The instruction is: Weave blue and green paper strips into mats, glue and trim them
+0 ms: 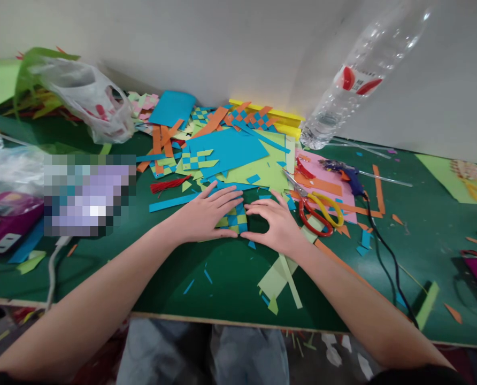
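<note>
A small woven piece of blue and light-green paper strips [238, 220] lies on the table, partly hidden under my left hand [208, 213]. That hand rests flat across it with the fingers stretched out to the right. My right hand [276, 222] is at the piece's right edge, its fingers and thumb curved and apart, the tips touching or very near the edge. Scissors with red and yellow handles [315, 214] lie just right of my right hand. Beyond the hands are a blue sheet [230, 149], loose strips and another blue-green woven piece [196, 159].
A clear plastic bottle [343, 96] stands at the back right. A dark-blue glue gun [353, 179] with a black cord lies to the right. On the left are a blurred-out device [90, 198] with a white cable and a plastic bag [98, 101]. Paper scraps litter the green table [142, 283].
</note>
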Action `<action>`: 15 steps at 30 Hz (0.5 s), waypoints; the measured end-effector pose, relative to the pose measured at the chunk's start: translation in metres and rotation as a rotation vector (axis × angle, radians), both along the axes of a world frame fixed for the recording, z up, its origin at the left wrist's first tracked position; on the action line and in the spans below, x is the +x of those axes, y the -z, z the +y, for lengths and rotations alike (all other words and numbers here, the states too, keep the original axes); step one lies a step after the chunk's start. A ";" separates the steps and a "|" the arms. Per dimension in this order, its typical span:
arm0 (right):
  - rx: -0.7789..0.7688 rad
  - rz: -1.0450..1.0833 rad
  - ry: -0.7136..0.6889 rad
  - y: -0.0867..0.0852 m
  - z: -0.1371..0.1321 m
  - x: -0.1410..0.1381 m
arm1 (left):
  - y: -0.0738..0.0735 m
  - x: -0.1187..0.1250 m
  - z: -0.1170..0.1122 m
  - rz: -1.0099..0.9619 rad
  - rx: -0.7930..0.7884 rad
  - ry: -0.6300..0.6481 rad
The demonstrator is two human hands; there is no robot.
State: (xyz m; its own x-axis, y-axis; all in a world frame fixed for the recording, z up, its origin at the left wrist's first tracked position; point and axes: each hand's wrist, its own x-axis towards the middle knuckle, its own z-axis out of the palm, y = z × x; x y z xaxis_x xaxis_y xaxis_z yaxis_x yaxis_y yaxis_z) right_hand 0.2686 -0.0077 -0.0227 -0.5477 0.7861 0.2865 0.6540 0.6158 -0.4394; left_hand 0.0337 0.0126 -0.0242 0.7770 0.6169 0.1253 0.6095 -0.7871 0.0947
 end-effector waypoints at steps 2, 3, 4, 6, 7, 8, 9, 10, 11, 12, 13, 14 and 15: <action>-0.003 0.001 -0.003 0.000 0.000 0.000 | 0.000 0.000 0.000 -0.007 -0.005 0.000; -0.003 0.003 -0.004 0.000 0.000 0.000 | 0.000 0.000 0.000 -0.012 -0.008 0.000; 0.000 0.005 -0.005 -0.001 0.000 0.000 | 0.000 0.000 0.000 -0.018 -0.011 0.000; 0.016 0.022 -0.002 -0.001 -0.001 0.000 | -0.001 0.001 -0.001 -0.025 -0.011 0.001; 0.028 0.036 0.005 -0.001 -0.001 0.000 | -0.001 0.001 -0.001 -0.028 -0.005 0.001; 0.045 0.053 0.012 -0.001 -0.002 0.000 | -0.001 0.002 -0.001 -0.031 0.005 0.001; 0.062 0.067 0.019 -0.001 -0.002 0.000 | -0.002 0.003 -0.001 -0.037 0.017 -0.002; 0.079 0.076 0.025 -0.001 -0.002 0.000 | -0.002 0.003 -0.001 -0.045 0.032 -0.004; 0.094 0.079 0.031 -0.001 -0.002 -0.001 | -0.002 0.004 -0.001 -0.052 0.048 -0.005; 0.103 0.073 0.037 0.000 -0.001 -0.001 | -0.003 0.004 0.000 -0.058 0.064 -0.008; 0.107 0.061 0.046 0.000 -0.001 -0.001 | -0.004 0.004 0.000 -0.061 0.080 -0.013; 0.108 0.046 0.058 0.001 -0.001 -0.001 | -0.006 0.003 0.001 -0.066 0.096 -0.023; 0.106 0.031 0.071 0.001 -0.001 -0.001 | -0.008 0.002 0.002 -0.074 0.113 -0.037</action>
